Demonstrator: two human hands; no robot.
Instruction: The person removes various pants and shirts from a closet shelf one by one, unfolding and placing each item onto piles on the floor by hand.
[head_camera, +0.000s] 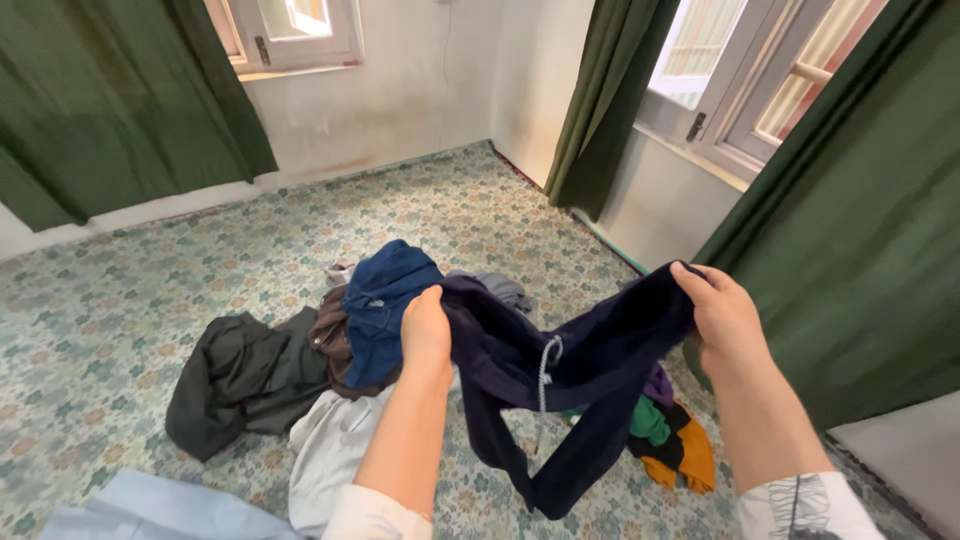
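I hold a dark navy pair of drawstring trousers (560, 370) stretched by the waistband between both hands, above the floor. My left hand (425, 330) grips one end of the waistband, my right hand (722, 312) the other. The legs hang down between my forearms, and a white drawstring dangles at the middle. Just behind my left hand a blue denim garment (385, 295) lies on top of a pile of clothes.
On the patterned carpet (150, 290) lie a dark grey garment (240, 375), a brown one (335, 345), a white one (335, 450), a light blue one (150, 505) and a green, purple and orange piece (670, 435). Green curtains (860, 230) hang by the windows.
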